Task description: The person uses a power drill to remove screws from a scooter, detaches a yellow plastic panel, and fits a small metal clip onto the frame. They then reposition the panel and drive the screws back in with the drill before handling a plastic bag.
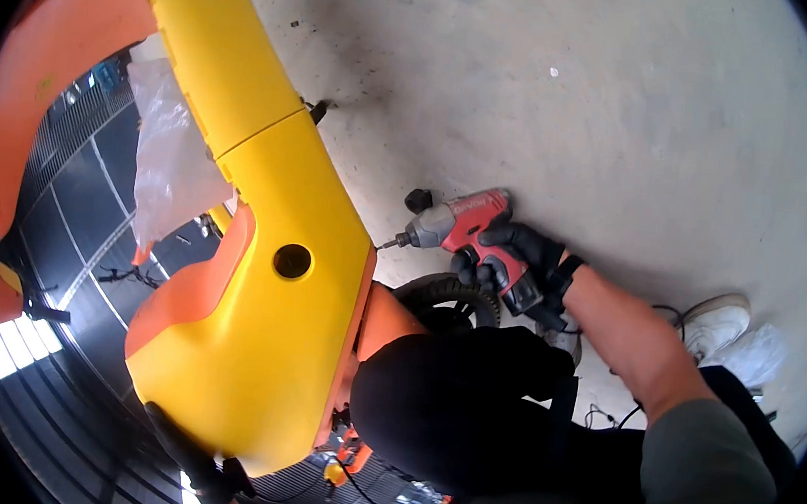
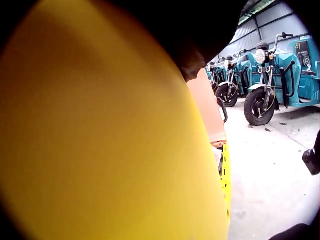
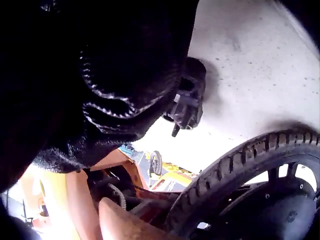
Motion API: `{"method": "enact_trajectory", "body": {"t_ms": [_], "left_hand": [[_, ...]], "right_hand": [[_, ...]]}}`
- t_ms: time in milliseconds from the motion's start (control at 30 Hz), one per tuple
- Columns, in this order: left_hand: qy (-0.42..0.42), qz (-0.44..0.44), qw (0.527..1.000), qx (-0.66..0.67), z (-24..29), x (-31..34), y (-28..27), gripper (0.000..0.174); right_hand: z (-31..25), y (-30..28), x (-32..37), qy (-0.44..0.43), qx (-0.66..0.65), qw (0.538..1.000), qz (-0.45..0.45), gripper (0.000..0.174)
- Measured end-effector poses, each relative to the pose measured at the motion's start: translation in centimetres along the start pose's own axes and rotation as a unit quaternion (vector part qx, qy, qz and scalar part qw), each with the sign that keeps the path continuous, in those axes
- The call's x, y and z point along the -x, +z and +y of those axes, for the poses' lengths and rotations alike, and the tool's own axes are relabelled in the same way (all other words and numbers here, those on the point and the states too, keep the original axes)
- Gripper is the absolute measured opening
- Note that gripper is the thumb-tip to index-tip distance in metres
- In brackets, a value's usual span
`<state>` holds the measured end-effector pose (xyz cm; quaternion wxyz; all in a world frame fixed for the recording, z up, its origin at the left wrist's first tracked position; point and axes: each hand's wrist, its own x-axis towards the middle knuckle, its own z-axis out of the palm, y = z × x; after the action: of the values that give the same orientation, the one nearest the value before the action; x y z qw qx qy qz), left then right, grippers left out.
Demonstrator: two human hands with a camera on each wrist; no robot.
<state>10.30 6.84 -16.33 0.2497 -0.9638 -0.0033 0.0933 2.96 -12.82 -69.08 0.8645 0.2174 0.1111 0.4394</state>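
Note:
A black-gloved right hand [image 1: 518, 257] grips the handle of a red and grey cordless impact driver [image 1: 479, 211]. Its bit [image 1: 388, 244] points left, with the tip right at the side edge of a large yellow body panel [image 1: 289, 348]. The panel, trimmed in orange and with a round dark hole, belongs to a vehicle. At the panel's lower left end, the gloved left hand [image 1: 189, 459] rests against it with fingers stretched along the edge. Yellow fills most of the left wrist view. In the right wrist view the dark glove [image 3: 100, 90] hides most of the driver.
A black-tyred wheel [image 1: 457, 300] stands below the driver. Clear plastic film [image 1: 173, 145] hangs by the orange frame [image 1: 69, 21]. Several teal cargo tricycles [image 2: 265, 85] are parked behind. A white shoe [image 1: 716, 323] shows on the concrete floor [image 1: 627, 108], near a cable.

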Motion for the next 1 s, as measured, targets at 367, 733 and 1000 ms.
{"method": "enact_trajectory", "body": {"t_ms": [367, 733, 1000], "left_hand": [[-0.172, 0.008, 0.948, 0.267, -6.9, 0.1, 1.5, 0.046], [-0.199, 0.071, 0.952, 0.221, -6.1, -4.3, 5.7, 0.045], [-0.041, 0.165, 0.977, 0.130, -5.6, -3.9, 0.6, 0.037]], "right_hand": [[-1.6, 3.6, 1.6, 0.002, 0.146, 0.988, 0.050, 0.041], [-2.8, 25.2, 7.7, -0.082, 0.562, 0.718, 0.403, 0.014], [5.4, 47.9, 20.9, -0.117, 0.589, 0.650, 0.467, 0.016]]}}
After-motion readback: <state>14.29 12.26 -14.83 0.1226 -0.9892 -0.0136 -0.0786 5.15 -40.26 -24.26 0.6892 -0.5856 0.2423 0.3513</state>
